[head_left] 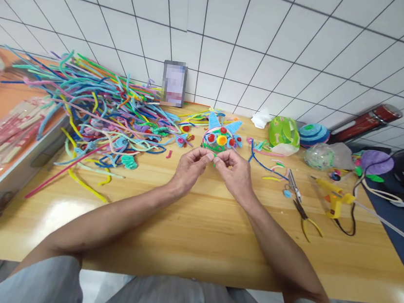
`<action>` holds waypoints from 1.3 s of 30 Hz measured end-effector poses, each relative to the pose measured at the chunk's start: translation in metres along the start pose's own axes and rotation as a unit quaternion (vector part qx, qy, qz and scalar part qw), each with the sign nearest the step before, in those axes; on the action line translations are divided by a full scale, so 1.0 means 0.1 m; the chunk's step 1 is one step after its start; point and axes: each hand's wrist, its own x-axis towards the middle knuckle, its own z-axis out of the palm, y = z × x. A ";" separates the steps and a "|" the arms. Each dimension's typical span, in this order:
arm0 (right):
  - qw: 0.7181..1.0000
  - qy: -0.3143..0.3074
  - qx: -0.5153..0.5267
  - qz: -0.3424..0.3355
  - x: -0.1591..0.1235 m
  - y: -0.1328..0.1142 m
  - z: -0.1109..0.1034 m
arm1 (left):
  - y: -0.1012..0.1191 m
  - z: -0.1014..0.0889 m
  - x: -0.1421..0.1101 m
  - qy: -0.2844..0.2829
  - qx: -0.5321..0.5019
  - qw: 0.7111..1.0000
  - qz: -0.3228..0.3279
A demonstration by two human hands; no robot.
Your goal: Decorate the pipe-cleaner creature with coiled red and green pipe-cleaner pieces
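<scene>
Head view: a wooden worktop [183, 240] carries a heap of fuzzy stems [118, 112], left of the craft figure [221, 139] (blue-spiked, with red and yellow on it). Just in front of that figure, the left hand [189, 168] and right hand [236, 174] meet. Right of it lie a yellow glue gun [335, 200] and pliers [303, 215]. Before the figure, both hands' closed fingers [204, 158] pinch a small green piece [214, 160].

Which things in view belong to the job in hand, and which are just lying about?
In the job:
small green piece, pinched between left hand and right hand
decorated piece just beyond them
probably also fuzzy stems, glue gun, pliers, scissors

Apparently just lying about:
phone-like device
dark red cylinder
crumpled white tissue
</scene>
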 end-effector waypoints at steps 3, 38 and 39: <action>1.000 -0.001 -0.007 -0.003 0.01 0.00 -0.01 | -0.03 -0.01 0.01 -0.007 0.001 1.000 -0.001; 0.996 -0.039 0.077 0.033 0.03 0.00 -0.03 | -0.01 -0.07 0.06 -0.046 0.066 0.996 0.046; 0.998 -0.032 0.055 0.026 0.03 -0.01 -0.05 | 0.01 -0.08 0.08 -0.061 0.086 0.993 0.054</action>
